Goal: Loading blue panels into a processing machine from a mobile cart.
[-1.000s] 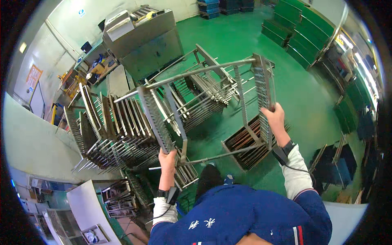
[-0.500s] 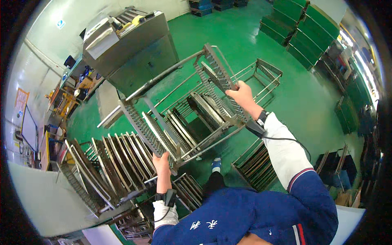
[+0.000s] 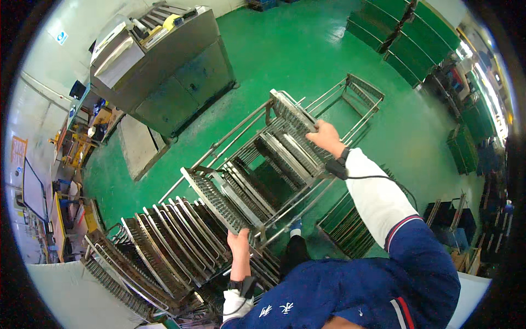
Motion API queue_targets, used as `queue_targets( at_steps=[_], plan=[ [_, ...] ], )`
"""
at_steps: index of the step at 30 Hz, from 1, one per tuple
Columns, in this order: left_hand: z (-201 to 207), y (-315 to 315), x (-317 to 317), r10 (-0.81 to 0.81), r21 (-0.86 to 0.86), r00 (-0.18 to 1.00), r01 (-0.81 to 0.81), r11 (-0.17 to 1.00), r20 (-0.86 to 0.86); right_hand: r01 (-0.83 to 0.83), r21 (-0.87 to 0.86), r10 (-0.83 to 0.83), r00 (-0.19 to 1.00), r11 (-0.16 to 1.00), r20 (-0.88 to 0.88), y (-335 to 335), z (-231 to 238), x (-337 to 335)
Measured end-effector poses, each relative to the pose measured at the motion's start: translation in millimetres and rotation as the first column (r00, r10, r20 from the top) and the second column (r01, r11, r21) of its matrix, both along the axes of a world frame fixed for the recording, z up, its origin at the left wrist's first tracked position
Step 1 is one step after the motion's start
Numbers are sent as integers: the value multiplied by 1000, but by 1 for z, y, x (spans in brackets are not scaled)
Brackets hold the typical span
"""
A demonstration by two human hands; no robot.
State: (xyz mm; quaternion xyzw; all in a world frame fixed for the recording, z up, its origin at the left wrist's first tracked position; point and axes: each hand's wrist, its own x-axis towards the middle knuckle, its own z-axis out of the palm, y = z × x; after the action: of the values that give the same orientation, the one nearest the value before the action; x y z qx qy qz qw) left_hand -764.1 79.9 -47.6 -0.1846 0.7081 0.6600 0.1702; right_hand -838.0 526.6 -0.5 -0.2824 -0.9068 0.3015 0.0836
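A metal rack with toothed, slotted end plates (image 3: 216, 200) is held between my two hands. My left hand (image 3: 239, 247) closes on the near edge of its left end plate. My right hand (image 3: 326, 138) grips the right end plate, fingers partly hidden behind it. Below and beyond it a long wire-framed rack (image 3: 366, 90) stretches over the floor to the far right. Several slim metal frames show between the end plates; I cannot tell which rack bears them. To the left of my left hand stand several slotted metal racks (image 3: 170, 236) packed closely in a row.
A grey metal cabinet (image 3: 181, 77) with papers on top stands at the far left. Green crates (image 3: 422, 38) are stacked at the far right. Near my right arm sits a low rack of thin slats (image 3: 350, 225) on the green floor.
The held rack has come lower and nearer, and sits more level over the long rack. Both hands have kept their grip; my left hand has shifted right and nearer.
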Motion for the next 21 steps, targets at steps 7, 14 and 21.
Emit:
queue_targets(
  at_steps=[7,14,21],
  plan=[
    [-81,-18,-16,-287,-690,950,127,712,-121,-103,151,105,994,983,-5,9,-13,-11],
    [-87,-17,-32,46,-83,988,-34,996,150,-108,405,114,993,908,9,-10,-33,-20],
    [-80,-10,-37,78,-87,997,-79,993,-14,-127,107,134,989,986,-59,20,-32,-15]
  ],
)
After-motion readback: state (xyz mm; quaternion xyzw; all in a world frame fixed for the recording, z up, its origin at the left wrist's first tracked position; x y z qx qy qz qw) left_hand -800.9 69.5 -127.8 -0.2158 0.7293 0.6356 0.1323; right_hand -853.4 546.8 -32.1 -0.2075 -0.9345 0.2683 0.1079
